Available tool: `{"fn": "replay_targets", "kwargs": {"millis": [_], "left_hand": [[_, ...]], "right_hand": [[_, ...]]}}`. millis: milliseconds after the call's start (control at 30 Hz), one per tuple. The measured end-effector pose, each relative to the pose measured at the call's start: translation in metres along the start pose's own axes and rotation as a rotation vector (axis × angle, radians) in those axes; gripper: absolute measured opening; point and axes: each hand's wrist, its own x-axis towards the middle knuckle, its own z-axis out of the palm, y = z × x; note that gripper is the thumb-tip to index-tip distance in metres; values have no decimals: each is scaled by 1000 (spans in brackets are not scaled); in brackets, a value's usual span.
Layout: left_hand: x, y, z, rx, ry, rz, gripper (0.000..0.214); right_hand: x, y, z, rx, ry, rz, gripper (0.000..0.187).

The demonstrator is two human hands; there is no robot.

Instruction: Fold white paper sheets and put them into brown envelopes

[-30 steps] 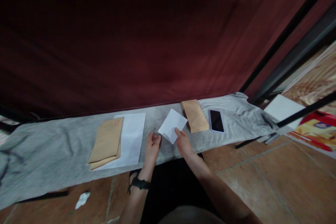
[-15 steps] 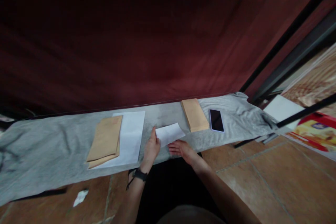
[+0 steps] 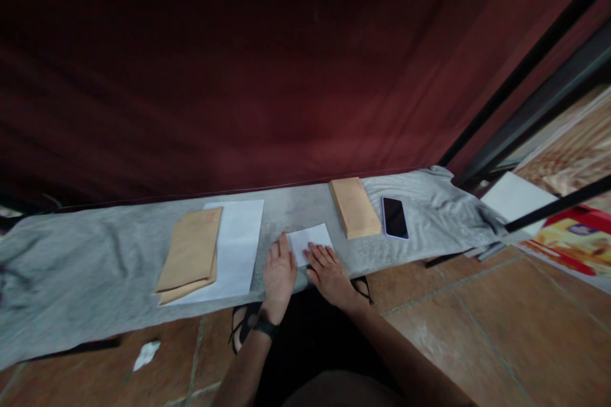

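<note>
A small folded sheet of white paper lies flat on the grey cloth in front of me. My left hand rests at the paper's left edge with its fingers stretched out. Over the near right part of the paper lies my right hand, palm down, its fingers spread. Neither hand is closed around anything. Left of my hands, several brown envelopes overlap a stack of larger white paper. A neat pile of brown envelopes sits to the right of the folded paper.
A phone lies right of the envelope pile. Behind the narrow cloth-covered surface hangs a dark red curtain. Black metal bars and a red printed box are at the right. A crumpled white scrap lies on the tiled floor.
The paper was tilted up in my left hand; now it lies flat and looks shorter. My right hand has turned palm down onto it, and my left fingers have straightened beside it.
</note>
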Motion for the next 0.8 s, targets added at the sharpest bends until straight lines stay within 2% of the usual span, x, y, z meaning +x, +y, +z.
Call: {"fn": "replay_targets", "kwargs": {"millis": [67,167,233,467,800], "left_hand": [[-11,1,6,2,23,112,54],[-29,0,18,0,-9,332,54],[-40,-2,24,27,-23,400,57],[-51,-14,19,156,-28,471,70],[-50,-23,12,216,-76,426,75]], "right_hand": [[-3,1,4,-41,-6,2,48],[-4,3,7,-70,-23,-17,50],[-5,5,7,-92,-47,-52,51],[-8,6,4,-191,-25,-48,47],[-19,18,-3,-230,21,17,53]]}}
